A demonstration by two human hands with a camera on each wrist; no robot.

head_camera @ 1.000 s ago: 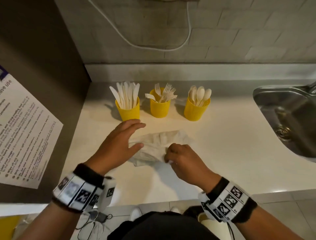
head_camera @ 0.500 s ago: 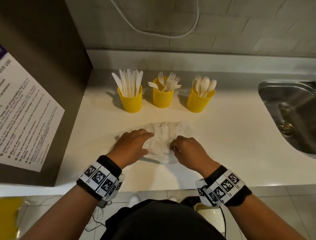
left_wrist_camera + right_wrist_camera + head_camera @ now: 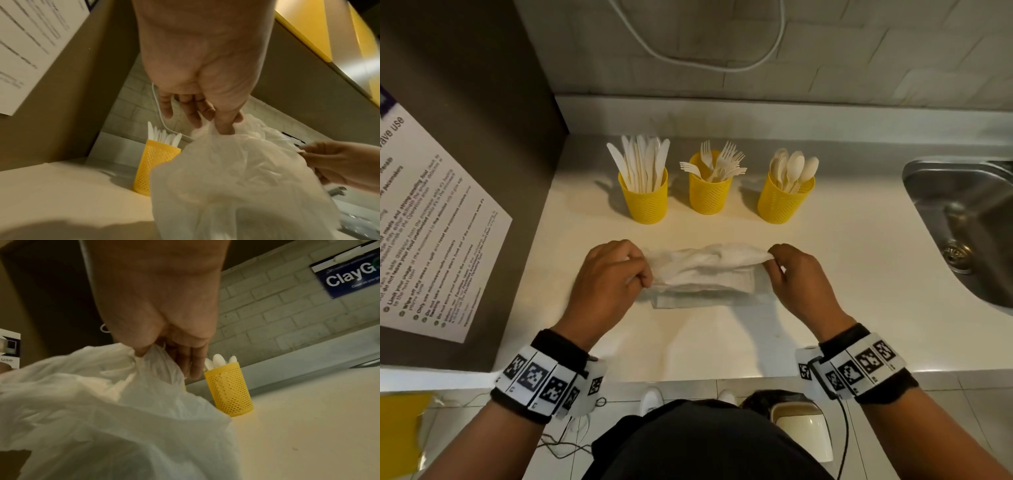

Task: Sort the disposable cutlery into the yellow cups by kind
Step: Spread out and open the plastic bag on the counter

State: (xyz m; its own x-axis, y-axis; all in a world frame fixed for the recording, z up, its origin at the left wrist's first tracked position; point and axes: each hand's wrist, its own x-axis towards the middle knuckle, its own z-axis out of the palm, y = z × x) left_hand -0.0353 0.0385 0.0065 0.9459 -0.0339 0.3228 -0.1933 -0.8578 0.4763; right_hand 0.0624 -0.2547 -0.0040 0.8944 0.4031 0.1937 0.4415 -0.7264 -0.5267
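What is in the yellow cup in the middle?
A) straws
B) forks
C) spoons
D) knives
B: in the head view, the middle cup holds forks with their prongs sticking up; the knives stand in the cup on the left and the spoons in the cup on the right.

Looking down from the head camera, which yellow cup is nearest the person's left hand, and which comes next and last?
From the left hand:
1. Yellow mesh cup of white plastic knives, leftmost.
2. Yellow mesh cup of forks, middle.
3. Yellow mesh cup of spoons, rightmost, towards the steel sink.
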